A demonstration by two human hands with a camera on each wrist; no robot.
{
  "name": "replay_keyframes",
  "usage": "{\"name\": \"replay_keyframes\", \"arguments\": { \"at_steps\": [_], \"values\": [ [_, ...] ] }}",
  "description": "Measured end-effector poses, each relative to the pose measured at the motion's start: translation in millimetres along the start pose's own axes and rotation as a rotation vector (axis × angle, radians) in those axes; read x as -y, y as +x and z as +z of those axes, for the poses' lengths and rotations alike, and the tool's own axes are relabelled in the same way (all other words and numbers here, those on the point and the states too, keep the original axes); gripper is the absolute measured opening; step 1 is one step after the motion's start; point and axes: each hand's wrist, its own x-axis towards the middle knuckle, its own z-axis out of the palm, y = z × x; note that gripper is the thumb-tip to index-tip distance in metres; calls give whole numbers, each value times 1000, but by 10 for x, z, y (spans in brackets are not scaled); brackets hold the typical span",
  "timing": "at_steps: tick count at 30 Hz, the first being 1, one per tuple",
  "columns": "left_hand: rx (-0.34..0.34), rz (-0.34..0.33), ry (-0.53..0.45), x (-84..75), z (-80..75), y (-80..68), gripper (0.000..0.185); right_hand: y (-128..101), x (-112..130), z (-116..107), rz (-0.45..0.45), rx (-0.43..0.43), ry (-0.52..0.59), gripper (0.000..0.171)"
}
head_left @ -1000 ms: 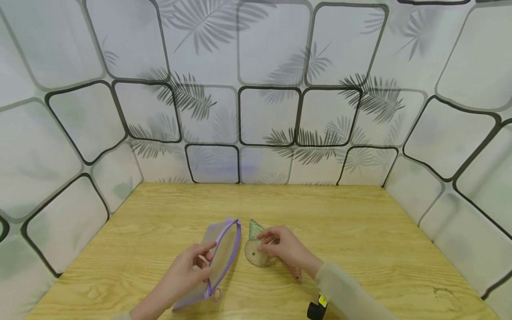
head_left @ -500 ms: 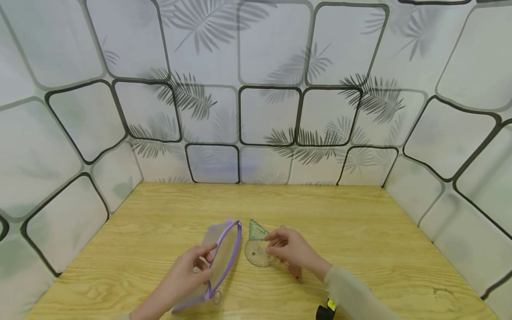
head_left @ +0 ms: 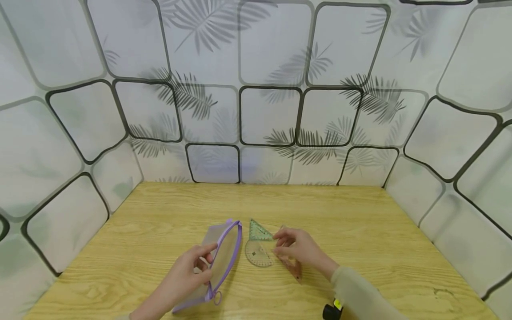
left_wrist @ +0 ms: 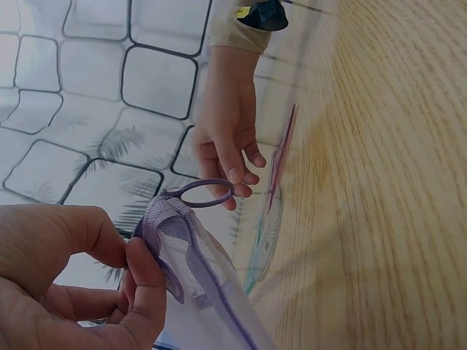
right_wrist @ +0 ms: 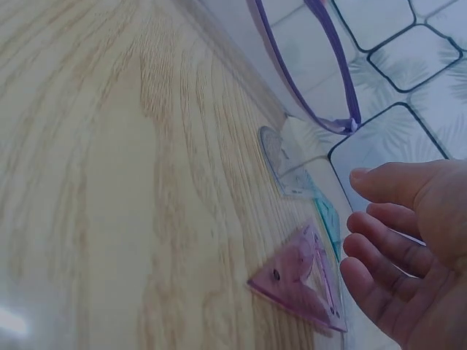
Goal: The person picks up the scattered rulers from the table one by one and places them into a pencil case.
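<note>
- One purple-trimmed pouch point(head_left: 218, 262) lies on the wooden surface point(head_left: 360, 231), its zipped edge lifted and its mouth gaping toward the rulers beside it.
- One ring pull point(left_wrist: 205, 192) hangs at the pouch's near end; in the left wrist view it shows as a purple loop.
- Three clear drawing tools lie in a cluster just right of the pouch: one green set square point(head_left: 258, 230) at the far end, one round protractor point(head_left: 258, 254) just nearer than it, and one pink set square point(head_left: 291, 263) to the right of the protractor.
- In the right wrist view the pink set square point(right_wrist: 306, 286) lies flat on the surface, with the green one and the protractor beyond it toward the pouch.
- Two hands are in view.
- Left hand point(head_left: 188, 271): its grip is closed on the pouch, thumb and forefinger pinching the fabric beside the zip, seen close in the left wrist view point(left_wrist: 80, 284).
- Right hand point(head_left: 298, 249): it is right of the protractor, over the pink set square, fingers loosely bent and parted. The right wrist view shows a gap between the fingertips point(right_wrist: 357, 273) and the pink set square, so the grip is slack and holds nothing.
- One small black and yellow device point(head_left: 333, 310) sits on the right sleeve point(head_left: 360, 298), nearer the viewer than the pouch.
</note>
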Motion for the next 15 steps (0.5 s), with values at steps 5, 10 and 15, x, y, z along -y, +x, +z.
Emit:
{"name": "replay_keyframes", "arguments": {
  "at_steps": [5,10,15],
  "values": [
    [0,8,-5,-5,1,0,63,-11,-36,-33,-30,-13,-35,34],
    [1,3,2,-10,5,1,63,-25,-49,-64,-9,-5,-47,33],
    [5,-1,-5,-19,7,-4,63,-35,-80,-96,-8,-22,-58,29]
  ]
}}
